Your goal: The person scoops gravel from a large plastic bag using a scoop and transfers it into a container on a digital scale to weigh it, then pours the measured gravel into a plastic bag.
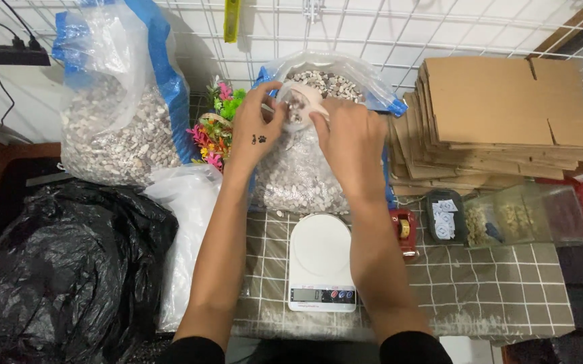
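From my seat at the far end of the feed, I saw both forearms stretched straight ahead across the checked tabletop, reaching up and slightly inward so that the hands met over the open clear bag of pebbles. The left hand had its back to the camera, wrist bent a little toward the middle, fingers curled around the left rim of a small white scoop cup. The right hand also showed its back, knuckles up, with thumb and forefinger pinched on the cup's right edge. Both grips were closed on the cup, which sat tipped toward me just above the mouth of the bag, some pale stones visible inside it.

Directly beneath the forearms stood a white kitchen scale, its platform bare. Just right of it lay a red tape dispenser, then a small dark tray with white sachets and a clear compartment box. A stack of flattened cardboard boxes rose behind those. To the left of the hands I could see bright plastic plants, a second large bag of pebbles with blue trim, a white plastic bag, and a black rubbish bag well off to the side.
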